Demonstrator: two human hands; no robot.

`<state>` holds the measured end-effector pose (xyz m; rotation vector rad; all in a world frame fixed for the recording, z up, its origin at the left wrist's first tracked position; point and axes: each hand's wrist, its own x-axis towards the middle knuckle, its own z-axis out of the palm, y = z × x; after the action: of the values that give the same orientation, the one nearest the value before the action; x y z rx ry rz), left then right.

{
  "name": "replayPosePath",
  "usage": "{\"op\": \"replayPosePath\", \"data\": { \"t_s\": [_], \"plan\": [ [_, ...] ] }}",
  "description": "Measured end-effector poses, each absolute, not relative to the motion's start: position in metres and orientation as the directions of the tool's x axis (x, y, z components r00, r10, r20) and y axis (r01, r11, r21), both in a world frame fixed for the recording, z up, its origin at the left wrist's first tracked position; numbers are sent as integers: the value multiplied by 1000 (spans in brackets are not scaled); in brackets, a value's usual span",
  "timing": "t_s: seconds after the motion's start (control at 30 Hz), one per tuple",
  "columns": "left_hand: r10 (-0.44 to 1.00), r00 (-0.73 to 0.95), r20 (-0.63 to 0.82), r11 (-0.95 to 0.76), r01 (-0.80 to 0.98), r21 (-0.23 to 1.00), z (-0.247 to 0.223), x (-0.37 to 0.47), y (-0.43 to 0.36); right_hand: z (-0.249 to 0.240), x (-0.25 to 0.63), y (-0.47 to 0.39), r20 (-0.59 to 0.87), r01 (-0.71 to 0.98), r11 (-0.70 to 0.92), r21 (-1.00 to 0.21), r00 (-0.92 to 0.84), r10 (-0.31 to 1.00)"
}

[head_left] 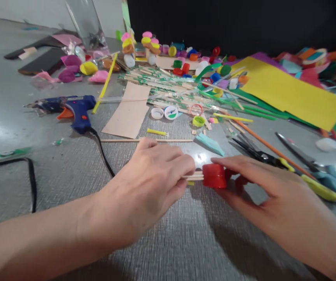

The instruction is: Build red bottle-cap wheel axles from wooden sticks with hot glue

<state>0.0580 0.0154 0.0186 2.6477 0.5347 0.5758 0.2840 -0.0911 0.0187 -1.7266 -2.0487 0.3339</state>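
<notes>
My left hand [159, 183] is closed around a few thin wooden sticks [195, 176], whose ends stick out to the right of its fingers. Those ends meet the left side of a pair of red bottle caps [214, 175] set against each other. From the other side, my right hand [261, 195] pinches the caps between thumb and fingers. A bit of yellow shows under the sticks. Just beyond my hands, a single wooden stick [174, 140] lies flat, with a folded light-blue paper strip [209, 144] at its right end.
A blue hot glue gun [80, 111] lies at left, its black cord running toward me. Scissors [261, 156] and an orange stick [261, 136] are at right. Wrapped sticks [156, 82], loose caps [170, 112] and yellow sheets [290, 89] spread across the back.
</notes>
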Motion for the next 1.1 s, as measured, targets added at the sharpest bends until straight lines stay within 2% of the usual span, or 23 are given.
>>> {"op": "replayPosePath", "data": {
  "t_s": [0.43,0.83,1.1],
  "plan": [
    [422,862,282,-838,252,483,19,62,18,18,291,-91,185,870,264,-415,-204,961],
    [413,870,271,-844,253,474,18,59,21,23,290,-88,130,822,223,-523,-182,975],
    [415,857,305,-841,233,487,16,61,22,20,291,-88,138,828,228,-513,-183,973]
  ]
}}
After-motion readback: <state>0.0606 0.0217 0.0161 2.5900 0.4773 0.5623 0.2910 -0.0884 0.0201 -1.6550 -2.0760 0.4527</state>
